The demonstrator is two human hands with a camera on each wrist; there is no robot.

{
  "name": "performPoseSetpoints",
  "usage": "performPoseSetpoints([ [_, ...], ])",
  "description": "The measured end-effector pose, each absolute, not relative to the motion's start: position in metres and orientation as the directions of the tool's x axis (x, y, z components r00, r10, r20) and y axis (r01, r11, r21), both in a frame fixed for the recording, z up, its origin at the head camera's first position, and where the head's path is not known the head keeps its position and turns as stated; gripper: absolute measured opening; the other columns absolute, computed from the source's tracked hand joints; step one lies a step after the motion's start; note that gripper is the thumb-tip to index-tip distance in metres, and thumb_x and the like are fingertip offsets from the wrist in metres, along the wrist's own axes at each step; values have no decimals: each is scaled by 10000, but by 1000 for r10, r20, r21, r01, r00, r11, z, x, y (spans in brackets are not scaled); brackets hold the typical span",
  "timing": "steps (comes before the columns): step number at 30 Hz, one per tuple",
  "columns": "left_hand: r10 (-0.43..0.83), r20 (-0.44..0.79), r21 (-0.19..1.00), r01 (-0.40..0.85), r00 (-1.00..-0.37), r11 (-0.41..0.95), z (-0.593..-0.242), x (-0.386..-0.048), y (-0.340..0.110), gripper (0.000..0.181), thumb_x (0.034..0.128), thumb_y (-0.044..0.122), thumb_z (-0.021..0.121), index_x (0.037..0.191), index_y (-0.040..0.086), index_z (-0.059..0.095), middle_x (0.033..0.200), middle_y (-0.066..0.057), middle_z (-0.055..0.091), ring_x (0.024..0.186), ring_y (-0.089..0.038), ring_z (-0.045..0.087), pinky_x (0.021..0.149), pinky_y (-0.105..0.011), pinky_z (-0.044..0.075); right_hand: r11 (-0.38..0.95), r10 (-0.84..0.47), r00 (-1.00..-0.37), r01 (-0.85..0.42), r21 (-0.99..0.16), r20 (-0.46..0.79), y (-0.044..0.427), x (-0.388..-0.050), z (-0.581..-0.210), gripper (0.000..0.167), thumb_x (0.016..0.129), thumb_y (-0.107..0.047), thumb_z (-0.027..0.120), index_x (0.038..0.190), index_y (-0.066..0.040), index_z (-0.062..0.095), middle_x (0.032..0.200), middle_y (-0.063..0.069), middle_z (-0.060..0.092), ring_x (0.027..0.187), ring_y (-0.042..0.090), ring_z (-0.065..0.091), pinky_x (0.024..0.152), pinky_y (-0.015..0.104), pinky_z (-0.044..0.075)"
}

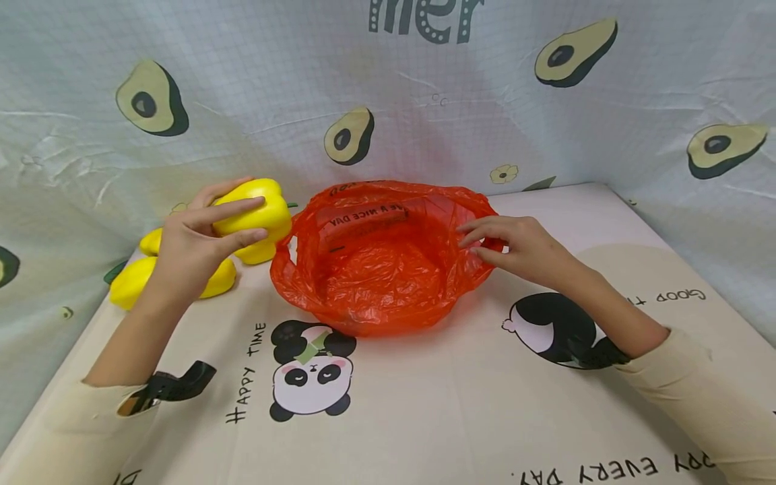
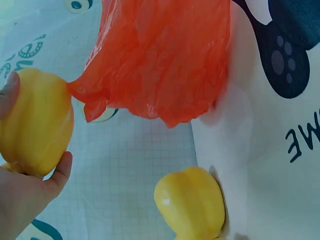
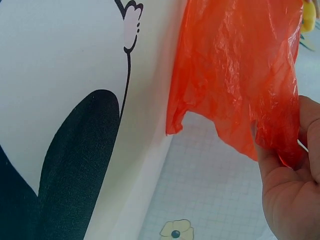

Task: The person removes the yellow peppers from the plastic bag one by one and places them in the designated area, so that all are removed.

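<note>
A yellow bell pepper (image 1: 267, 210) is gripped in my left hand (image 1: 190, 246), raised beside the left rim of a red plastic bag (image 1: 382, 276). The bag stands on the table with its mouth spread wide, and its inside shows no contents. My right hand (image 1: 524, 250) pinches the bag's right edge; the right wrist view shows red plastic (image 3: 230, 70) between thumb and fingers (image 3: 272, 167). Below and behind the left hand lie several more yellow bell peppers (image 1: 130, 283), partly covered by that hand. The left wrist view shows the held pepper (image 2: 37, 120) close against the bag's handle.
A pale tablecloth (image 1: 412, 404) printed with a panda and lettering covers the table. Behind and at both sides hangs a whitish curtain (image 1: 261, 81) with avocado prints. A dark strap (image 1: 182, 382) sits at the left wrist.
</note>
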State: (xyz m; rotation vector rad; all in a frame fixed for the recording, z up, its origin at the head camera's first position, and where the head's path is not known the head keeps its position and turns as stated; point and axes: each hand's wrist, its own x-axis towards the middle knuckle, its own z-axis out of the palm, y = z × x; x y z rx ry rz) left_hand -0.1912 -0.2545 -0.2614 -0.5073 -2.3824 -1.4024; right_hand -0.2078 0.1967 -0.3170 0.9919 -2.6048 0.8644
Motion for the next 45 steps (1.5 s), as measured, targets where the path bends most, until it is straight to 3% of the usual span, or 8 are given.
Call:
performPoseSetpoints([
  [7, 69, 436, 788, 418, -897, 453, -265, -192, -269, 429, 890, 5, 758, 1307, 72, 690, 1453, 10, 506, 1277, -151, 464, 911, -84, 478, 594, -534, -744, -668, -448, 402, 196, -207, -319, 213, 933, -48, 721, 1114, -149, 771, 1255, 58, 705, 943, 176, 661, 708, 212, 538],
  [19, 21, 415, 787, 370, -910, 494, -275, -192, -284, 436, 906, 55, 754, 1333, 91, 675, 1441, 33, 498, 1296, -147, 439, 956, -69, 439, 598, -539, -737, -675, -432, 408, 197, -206, -322, 217, 928, -36, 722, 1110, -144, 775, 1258, 68, 706, 1048, 221, 676, 694, 202, 543],
  [37, -6, 323, 789, 265, -947, 555, -287, -201, -298, 479, 929, 206, 761, 1387, 152, 630, 1487, 9, 477, 1302, -169, 444, 940, -71, 441, 588, -544, -727, -687, -427, 419, 196, -208, -322, 205, 932, -34, 717, 1098, -141, 772, 1247, 70, 710, 951, 178, 678, 660, 207, 522],
  [40, -12, 287, 770, 223, -958, 598, -290, -202, -300, 513, 927, 270, 764, 1405, 212, 590, 1501, 2, 446, 1338, -235, 416, 996, -134, 450, 584, -547, -722, -692, -424, 424, 196, -208, -322, 207, 932, -31, 716, 1099, -140, 772, 1244, 69, 711, 929, 164, 671, 661, 205, 521],
  [45, 6, 249, 742, 195, -968, 641, -295, -204, -301, 615, 930, 312, 757, 1479, 257, 485, 1517, -38, 397, 1329, -299, 390, 1094, -370, 452, 582, -545, -720, -694, -424, 431, 196, -208, -323, 217, 932, -29, 714, 1113, -135, 770, 1237, 59, 713, 857, 122, 634, 649, 200, 511],
])
